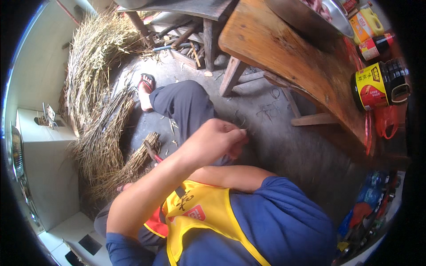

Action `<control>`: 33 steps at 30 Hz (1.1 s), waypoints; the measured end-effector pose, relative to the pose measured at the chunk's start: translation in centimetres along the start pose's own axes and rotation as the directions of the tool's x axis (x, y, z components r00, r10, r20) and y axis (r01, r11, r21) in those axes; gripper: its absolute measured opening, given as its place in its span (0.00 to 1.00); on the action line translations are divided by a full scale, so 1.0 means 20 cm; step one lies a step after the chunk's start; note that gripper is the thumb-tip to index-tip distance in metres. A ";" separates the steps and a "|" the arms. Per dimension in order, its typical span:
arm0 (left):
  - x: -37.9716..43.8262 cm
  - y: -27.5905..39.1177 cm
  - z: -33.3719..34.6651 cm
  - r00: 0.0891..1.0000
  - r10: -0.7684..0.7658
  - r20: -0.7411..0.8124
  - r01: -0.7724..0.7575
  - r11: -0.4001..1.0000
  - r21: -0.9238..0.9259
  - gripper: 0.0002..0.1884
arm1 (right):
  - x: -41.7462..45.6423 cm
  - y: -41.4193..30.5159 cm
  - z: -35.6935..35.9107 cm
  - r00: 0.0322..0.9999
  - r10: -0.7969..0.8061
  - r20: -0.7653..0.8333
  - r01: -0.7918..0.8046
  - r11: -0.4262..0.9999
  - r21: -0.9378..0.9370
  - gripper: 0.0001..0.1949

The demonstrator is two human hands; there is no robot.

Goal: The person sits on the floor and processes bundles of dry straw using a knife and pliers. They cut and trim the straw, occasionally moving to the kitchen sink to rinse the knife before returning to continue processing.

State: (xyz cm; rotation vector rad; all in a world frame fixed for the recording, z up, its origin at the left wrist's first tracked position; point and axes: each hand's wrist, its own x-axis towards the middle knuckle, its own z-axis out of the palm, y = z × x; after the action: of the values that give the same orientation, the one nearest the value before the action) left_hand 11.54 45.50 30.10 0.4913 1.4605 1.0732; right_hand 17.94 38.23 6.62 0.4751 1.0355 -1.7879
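My left forearm crosses in front of my body, and my left hand (226, 138) is curled with thumb against forefinger above the floor. Blur leaves unclear whether something thin sits in its fingertips. My right arm passes beneath it, and my right hand (155, 164) is almost wholly hidden by the left forearm; a fingertip shows at a red-handled hand tool (153, 153). That tool's brownish metal head reaches a tight bundle of dry stalks (141, 153). The bundle lies slantwise by my lower foot. Pieces of thin wire (269, 109) lie on the floor (283, 143) beyond my left hand.
A large heap of straw (96, 73) stands at the left beside a white tiled block (48, 173). On the right, a wooden table (299, 66) carries a metal basin (339, 20) and a dark sauce bottle (372, 86). Firewood (183, 36) lies under a bench (186, 8).
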 end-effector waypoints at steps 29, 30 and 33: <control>-1.05 -2.08 -0.65 0.223 -0.785 -0.577 -0.913 0.040 -0.407 0.39 | 0.01 -0.25 0.25 1.000 -0.005 0.008 0.005 1.000 0.007 0.21; -1.03 -2.31 -0.63 0.236 -0.808 -0.539 -0.862 0.083 -0.500 0.45 | 0.01 -0.27 0.29 1.000 0.012 0.006 -0.011 0.999 -0.049 0.21; -0.77 -2.60 -0.68 0.333 -0.909 -0.251 -0.751 -0.095 -0.653 0.64 | 0.06 -0.26 0.31 0.998 0.062 -0.008 -0.062 0.982 -0.178 0.21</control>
State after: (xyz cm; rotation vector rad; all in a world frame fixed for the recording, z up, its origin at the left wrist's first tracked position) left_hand 16.58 3.31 -6.25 -2.0727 0.7486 2.0603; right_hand 13.57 33.37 11.56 0.3943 1.1585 -1.6226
